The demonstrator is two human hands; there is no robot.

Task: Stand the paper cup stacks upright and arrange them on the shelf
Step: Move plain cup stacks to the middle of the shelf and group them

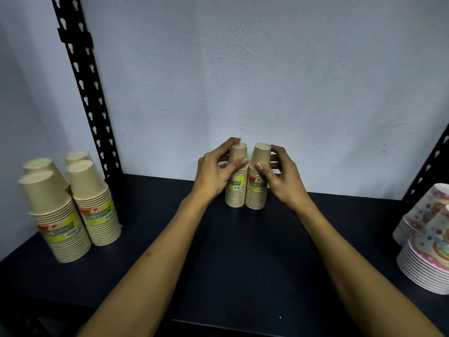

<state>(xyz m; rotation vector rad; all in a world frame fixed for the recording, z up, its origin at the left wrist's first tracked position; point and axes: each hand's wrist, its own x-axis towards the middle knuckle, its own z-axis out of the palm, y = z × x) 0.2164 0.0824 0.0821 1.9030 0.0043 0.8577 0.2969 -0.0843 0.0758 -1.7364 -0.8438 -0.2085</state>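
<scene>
Shelf [243,251]: 2 half-covered stacks [235,190]

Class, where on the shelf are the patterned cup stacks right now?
In the head view, the patterned cup stacks stand at the shelf's far right edge, beside the right upright.

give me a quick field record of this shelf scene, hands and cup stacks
left hand: grips left centre stack
right hand: grips right centre stack
centre stacks: upright, upside down, side by side on shelf, near wall
left group: four tan stacks, upright, beside black post
right edge: patterned stacks, partly out of view
</scene>
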